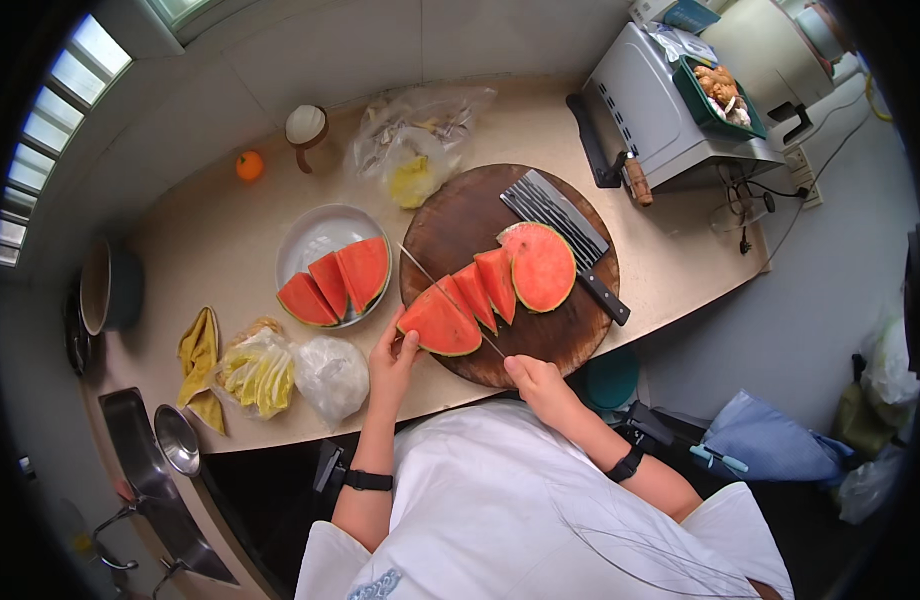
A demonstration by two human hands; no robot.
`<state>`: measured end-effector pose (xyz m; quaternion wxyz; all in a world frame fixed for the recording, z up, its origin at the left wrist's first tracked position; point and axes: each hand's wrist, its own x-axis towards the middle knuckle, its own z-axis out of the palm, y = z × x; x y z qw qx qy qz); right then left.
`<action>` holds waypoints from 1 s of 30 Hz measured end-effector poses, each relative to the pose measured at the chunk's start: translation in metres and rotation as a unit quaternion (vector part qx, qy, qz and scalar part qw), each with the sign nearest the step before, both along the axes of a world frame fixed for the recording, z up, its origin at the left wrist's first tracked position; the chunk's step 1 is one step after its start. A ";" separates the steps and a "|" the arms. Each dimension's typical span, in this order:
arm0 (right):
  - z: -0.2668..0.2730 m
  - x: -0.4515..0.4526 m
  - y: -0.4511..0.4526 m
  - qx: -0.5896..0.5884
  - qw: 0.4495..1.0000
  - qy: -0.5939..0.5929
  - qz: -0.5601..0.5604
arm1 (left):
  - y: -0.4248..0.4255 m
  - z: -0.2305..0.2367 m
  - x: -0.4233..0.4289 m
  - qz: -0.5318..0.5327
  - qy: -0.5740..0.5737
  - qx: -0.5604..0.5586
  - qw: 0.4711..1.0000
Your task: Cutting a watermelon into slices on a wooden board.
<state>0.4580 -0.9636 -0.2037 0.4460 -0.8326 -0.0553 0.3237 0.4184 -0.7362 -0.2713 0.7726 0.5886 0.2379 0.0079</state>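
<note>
A round wooden cutting board (460,217) bears a large watermelon wedge (441,322), two thinner slices (484,289) and a round cut watermelon piece (544,268). My left hand (397,351) holds the large wedge at its left end. Closed round a knife, my right hand (536,379) is at the board's near edge; the handle is hidden in it. The narrow knife blade (422,266) runs across the large wedge, seen nearly edge-on. A cleaver (557,217) with a black handle lies at the board's right. Left of the board, a plate (310,232) holds three watermelon pieces (364,271).
Plastic bags (332,379) and a yellow cloth (198,367) lie left. Behind are an orange fruit (250,166), a brown cup (307,131) and a bag of scraps (422,127). A silver countertop appliance (647,105) stands right; a sink (148,465) is at lower left.
</note>
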 end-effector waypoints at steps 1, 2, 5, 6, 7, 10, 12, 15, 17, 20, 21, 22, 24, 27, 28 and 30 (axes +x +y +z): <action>0.003 -0.003 -0.002 0.000 1.000 -0.005 0.011 | -0.001 -0.002 0.001 0.007 -0.010 0.005 1.000; 0.006 -0.005 -0.003 -0.009 1.000 -0.012 0.019 | -0.001 -0.004 0.001 0.014 -0.011 0.002 1.000; 0.007 -0.007 -0.002 -0.013 1.000 0.010 0.017 | 0.000 -0.006 0.000 0.008 -0.010 0.030 0.999; 0.007 -0.007 -0.002 -0.006 1.000 0.003 0.021 | 0.000 -0.006 -0.001 0.009 -0.018 0.035 0.999; 0.006 -0.007 -0.002 -0.006 1.000 0.009 0.020 | 0.000 -0.006 -0.001 0.012 -0.017 0.038 0.999; 0.006 -0.008 -0.002 -0.003 0.999 0.027 0.017 | -0.002 -0.006 -0.001 0.021 -0.013 0.043 0.999; 0.007 -0.008 -0.003 0.000 0.999 0.041 0.016 | -0.004 -0.006 -0.001 0.027 -0.011 0.044 0.999; 0.008 -0.008 -0.003 -0.009 0.999 0.033 0.025 | -0.006 -0.007 -0.002 0.037 -0.014 0.045 0.998; 0.007 -0.008 -0.002 -0.015 0.999 0.044 0.021 | -0.007 -0.008 -0.001 0.044 -0.014 0.039 0.998; 0.002 -0.008 0.000 -0.032 0.998 0.045 0.020 | -0.009 -0.009 -0.002 0.041 -0.009 0.055 0.998; -0.001 -0.008 0.001 -0.025 0.999 0.037 0.024 | -0.009 -0.009 -0.002 0.040 -0.008 0.066 0.997; -0.004 -0.008 0.002 -0.038 0.999 0.013 0.030 | -0.010 -0.009 -0.002 0.046 -0.008 0.072 0.996; -0.011 -0.008 0.004 -0.053 0.998 -0.009 0.037 | -0.010 -0.007 -0.002 0.051 -0.006 0.076 0.996; -0.021 -0.005 0.006 -0.082 0.996 0.026 0.036 | -0.010 -0.004 -0.003 0.030 -0.009 0.153 0.988; -0.024 -0.003 0.007 -0.082 0.995 0.051 0.028 | -0.011 -0.003 -0.004 0.028 -0.007 0.166 0.986; -0.029 -0.001 0.009 -0.085 0.993 0.078 0.021 | -0.010 -0.002 -0.003 0.025 -0.002 0.175 0.984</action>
